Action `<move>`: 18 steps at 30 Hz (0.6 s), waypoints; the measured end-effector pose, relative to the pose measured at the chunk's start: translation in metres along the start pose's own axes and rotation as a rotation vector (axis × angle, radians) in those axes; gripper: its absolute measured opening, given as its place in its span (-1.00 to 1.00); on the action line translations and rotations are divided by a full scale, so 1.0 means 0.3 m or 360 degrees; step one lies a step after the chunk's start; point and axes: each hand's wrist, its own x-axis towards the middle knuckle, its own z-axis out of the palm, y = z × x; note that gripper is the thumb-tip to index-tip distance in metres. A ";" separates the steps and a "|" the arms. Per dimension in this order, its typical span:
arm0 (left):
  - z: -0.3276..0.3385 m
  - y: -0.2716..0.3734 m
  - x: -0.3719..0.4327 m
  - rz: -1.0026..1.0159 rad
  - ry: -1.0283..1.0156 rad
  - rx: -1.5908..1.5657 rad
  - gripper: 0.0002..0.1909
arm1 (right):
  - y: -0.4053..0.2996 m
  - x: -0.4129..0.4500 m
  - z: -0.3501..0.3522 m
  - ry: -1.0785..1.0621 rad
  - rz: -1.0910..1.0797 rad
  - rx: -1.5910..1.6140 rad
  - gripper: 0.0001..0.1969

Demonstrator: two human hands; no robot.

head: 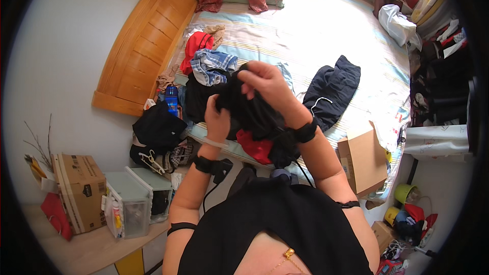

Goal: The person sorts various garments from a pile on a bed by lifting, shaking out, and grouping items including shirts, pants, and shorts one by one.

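Both my hands grip a black garment (254, 112) above the near edge of the bed. My right hand (263, 80) pinches its upper edge between thumb and fingers. Lower and to the left, my left hand (217, 120) has hold of its left side. The cloth hangs bunched, so its kind cannot be made out. Below it a red cloth (255, 147) shows at the bed's edge. Dark drawstring trousers or shorts (332, 88) lie on the bed to the right. A blue plaid garment (212, 65) and a red garment (196, 47) are heaped at the left.
An open cardboard box (365, 160) sits on the bed's near right corner. More clothes (160, 128) and white hangers (152, 160) are piled left of the bed. Clear plastic drawers (131, 202) and a carton (80, 191) stand on a wooden surface. Black cables hang from my wrist straps.
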 end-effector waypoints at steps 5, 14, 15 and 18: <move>-0.063 0.174 0.037 -0.0979 -0.0451 -0.1524 -0.69 | 0.008 -0.008 -0.188 0.0499 -0.0212 0.0071 -0.86; -0.110 0.269 0.043 -0.0750 -0.1084 -0.0624 -0.67 | 0.206 0.033 -0.421 0.0928 -0.0289 -0.0029 -0.85; -0.106 0.283 0.036 -0.0971 -0.0968 -0.1219 -0.65 | 0.233 0.032 -0.412 0.0889 -0.0278 -0.0026 -0.85; -0.147 0.247 0.071 -0.0597 -0.1365 -0.1538 -0.49 | 0.276 0.016 -0.352 0.0831 -0.0395 0.0077 -0.81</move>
